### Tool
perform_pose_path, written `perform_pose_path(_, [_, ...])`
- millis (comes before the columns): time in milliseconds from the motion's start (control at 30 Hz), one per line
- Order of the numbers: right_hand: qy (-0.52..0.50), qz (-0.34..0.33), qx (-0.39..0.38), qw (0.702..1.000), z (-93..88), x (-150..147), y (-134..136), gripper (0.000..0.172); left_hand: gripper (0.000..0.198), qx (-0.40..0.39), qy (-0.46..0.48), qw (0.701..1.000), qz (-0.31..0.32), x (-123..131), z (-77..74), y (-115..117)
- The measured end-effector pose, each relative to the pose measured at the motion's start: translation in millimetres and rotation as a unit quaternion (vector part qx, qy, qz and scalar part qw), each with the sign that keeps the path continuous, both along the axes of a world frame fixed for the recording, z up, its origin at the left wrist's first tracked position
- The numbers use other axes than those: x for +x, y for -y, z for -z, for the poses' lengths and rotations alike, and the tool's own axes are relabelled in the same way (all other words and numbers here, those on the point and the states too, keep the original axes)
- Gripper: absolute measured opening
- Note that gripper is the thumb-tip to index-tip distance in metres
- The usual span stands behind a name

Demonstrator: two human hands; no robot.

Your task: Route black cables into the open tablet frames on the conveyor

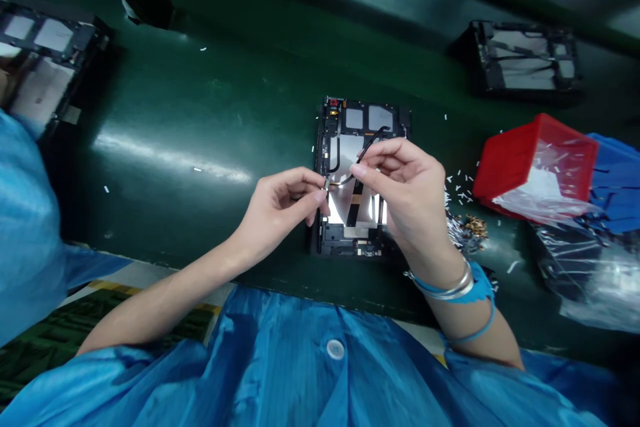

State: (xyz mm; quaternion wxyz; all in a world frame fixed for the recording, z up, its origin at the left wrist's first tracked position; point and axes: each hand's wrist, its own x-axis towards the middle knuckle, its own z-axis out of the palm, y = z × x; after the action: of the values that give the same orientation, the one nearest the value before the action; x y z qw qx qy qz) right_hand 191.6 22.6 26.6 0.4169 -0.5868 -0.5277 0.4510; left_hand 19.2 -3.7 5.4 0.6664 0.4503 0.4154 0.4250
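An opened tablet chassis (350,127) lies flat on the dark green belt (210,120) in front of me, its inner boards and silver plate showing. My left hand (280,203) pinches the small metal end of a thin black cable (373,137) just above the chassis. My right hand (400,180) holds the same cable a little further along, thumb and forefinger closed on it. The cable arcs upward between the two hands. My right wrist carries a silver bangle and a blue strap.
A red bin (530,160) with a plastic bag stands at the right, beside a blue bin (617,180). Small white scraps and brass parts (467,223) lie near it. Other open tablet chassis sit at far right (525,60) and far left (45,60). A co-worker's blue sleeve (23,227) is at left.
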Motion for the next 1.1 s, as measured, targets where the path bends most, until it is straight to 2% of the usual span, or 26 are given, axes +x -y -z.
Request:
perform_pose_path(133, [0.006,-0.008,0.007,1.0,-0.4,2,1,0.028,0.019,-0.005,0.017,0.999,0.03,-2,0.0,0])
perform_pose_path(267, [0.017,-0.057,0.007,0.998,-3.4,6,1,0.025,0.021,-0.008,-0.012,0.998,0.068,-1,-3.3,-4])
perform_pose_path(333, [0.051,-0.082,0.031,0.995,-6.5,7,3,0.019,0.022,-0.025,-0.009,0.996,0.086,0,-4.1,-6])
perform_pose_path(400, [0.119,-0.067,0.094,0.986,-10.0,7,8,0.014,0.02,-0.065,0.019,0.994,0.086,2,-4.3,-6])
perform_pose_path(467, [0.206,-0.037,0.189,0.959,-12.6,5,16,0.01,0.019,-0.11,0.059,0.99,0.066,6,-4.5,-4])
perform_pose_path(533, [0.281,-0.035,0.277,0.918,-13.1,3,26,0.007,0.019,-0.131,0.09,0.987,0.035,11,-5.5,-2])
perform_pose_path(600, [0.329,-0.058,0.336,0.881,-11.5,0,34,0.007,0.018,-0.132,0.104,0.986,0.003,16,-7.3,0])
perform_pose_path(667, [0.359,-0.07,0.365,0.856,-9.3,-2,39,0.01,0.018,-0.121,0.105,0.987,-0.019,20,-9.1,2])
perform_pose_path(733, [0.381,-0.067,0.36,0.849,-7.9,-4,40,0.011,0.019,-0.107,0.096,0.989,-0.029,23,-10.0,5])
perform_pose_path(867, [0.388,-0.059,0.32,0.862,-7.5,-5,39,0.015,0.021,-0.079,0.071,0.993,-0.043,26,-7.0,8])
perform_pose_path(1033, [0.41,-0.061,0.35,0.84,-6.3,-8,39,0.016,0.022,-0.046,0.054,0.996,-0.051,25,0.5,8])
perform_pose_path(1100, [0.404,-0.067,0.349,0.843,-6.8,-5,39,0.015,0.02,-0.033,0.055,0.996,-0.054,24,1.7,6])
